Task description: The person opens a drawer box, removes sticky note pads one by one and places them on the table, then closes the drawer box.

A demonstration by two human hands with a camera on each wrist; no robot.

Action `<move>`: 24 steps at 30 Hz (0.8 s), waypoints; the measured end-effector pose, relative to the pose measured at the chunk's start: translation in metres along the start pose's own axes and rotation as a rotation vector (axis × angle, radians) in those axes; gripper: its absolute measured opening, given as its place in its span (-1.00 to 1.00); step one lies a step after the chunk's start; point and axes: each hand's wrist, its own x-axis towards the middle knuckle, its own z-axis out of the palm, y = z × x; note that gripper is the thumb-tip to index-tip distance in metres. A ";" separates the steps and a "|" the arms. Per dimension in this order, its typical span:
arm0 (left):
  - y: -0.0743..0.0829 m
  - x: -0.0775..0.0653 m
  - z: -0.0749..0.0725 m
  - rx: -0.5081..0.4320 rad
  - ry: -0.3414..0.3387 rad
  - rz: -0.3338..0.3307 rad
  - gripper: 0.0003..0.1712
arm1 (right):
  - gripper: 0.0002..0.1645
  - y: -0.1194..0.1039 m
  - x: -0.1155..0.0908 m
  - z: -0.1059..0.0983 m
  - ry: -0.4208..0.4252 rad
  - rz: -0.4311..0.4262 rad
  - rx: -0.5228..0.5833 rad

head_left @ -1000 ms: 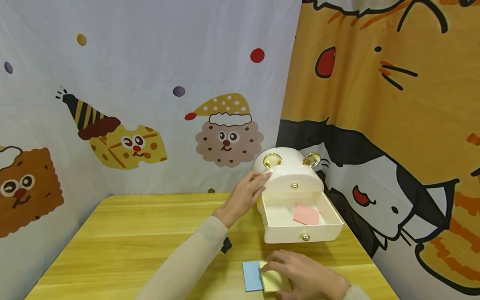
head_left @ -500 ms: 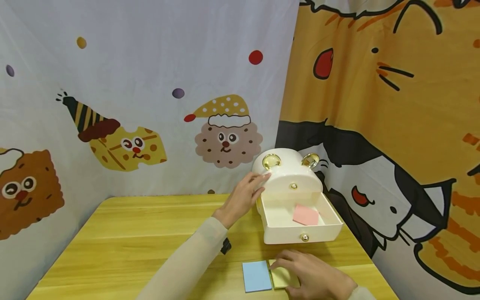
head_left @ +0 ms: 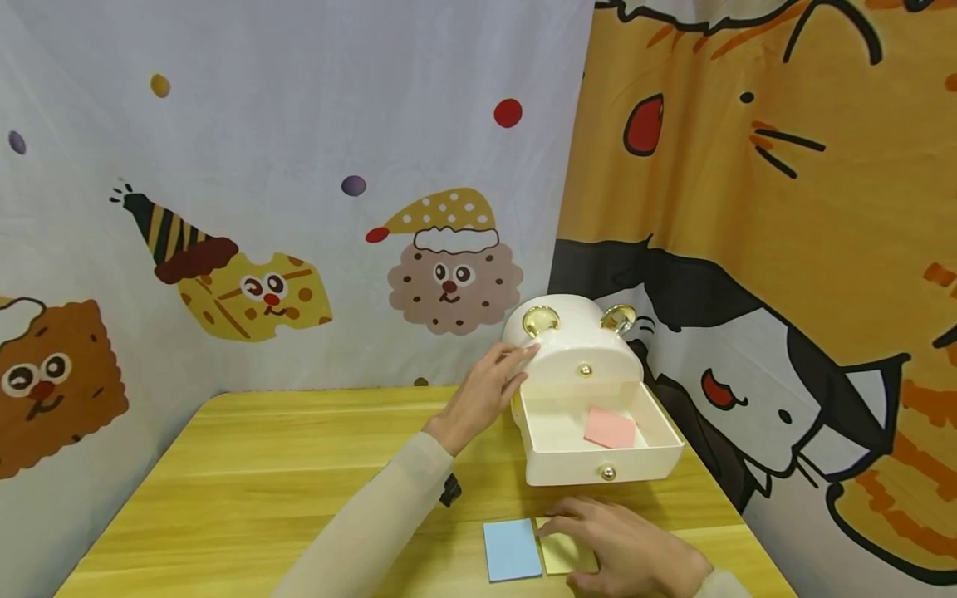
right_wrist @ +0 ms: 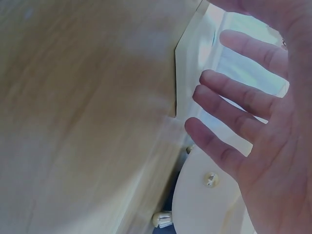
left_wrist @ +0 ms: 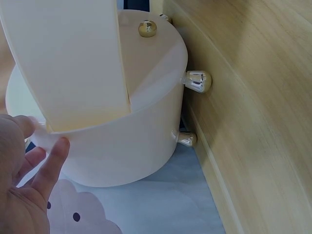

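Note:
A yellow sticky-note pad [head_left: 561,552] lies on the wooden table beside a blue sticky-note pad [head_left: 512,550]. Over the yellow pad is my right hand [head_left: 616,544], its index fingertip at the pad's left edge and its thumb at the near edge. The right wrist view shows those fingers [right_wrist: 229,100] spread and extended. My left hand [head_left: 482,390] rests its fingertips against the left side of a white case [head_left: 571,332] with gold ears. The case's lower drawer [head_left: 568,469] is pulled out, and a pink sticky note [head_left: 609,428] lies inside.
A gold knob [head_left: 608,473] sticks out from the drawer's front, and another [head_left: 586,370] sits above it. Small gold feet [left_wrist: 197,81] show under the case. A small black object [head_left: 451,490] shows beside the left sleeve. Cartoon-printed curtains [head_left: 299,100] hang behind the table [head_left: 299,465].
The yellow pad has slid right with my right hand, off the blue pad it overlapped, and now lies beside it. My left hand stays at the case.

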 end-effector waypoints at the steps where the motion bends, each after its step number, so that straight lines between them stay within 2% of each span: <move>1: 0.000 0.000 0.000 0.000 0.004 0.003 -0.37 | -0.42 0.000 0.000 0.000 0.007 -0.007 -0.007; 5: -0.001 0.000 0.000 0.003 0.019 0.022 -0.36 | -0.44 -0.003 0.000 0.001 0.048 -0.040 -0.060; 12: -0.001 -0.001 0.000 -0.003 0.010 0.016 -0.37 | -0.32 -0.009 0.002 -0.001 0.125 -0.082 -0.178; 18: -0.001 -0.001 0.000 -0.011 0.003 0.007 -0.37 | -0.28 -0.014 0.003 -0.004 0.208 -0.140 -0.223; 24: -0.001 -0.001 0.000 -0.012 0.004 0.003 -0.37 | -0.13 -0.021 0.007 -0.014 0.293 -0.227 -0.266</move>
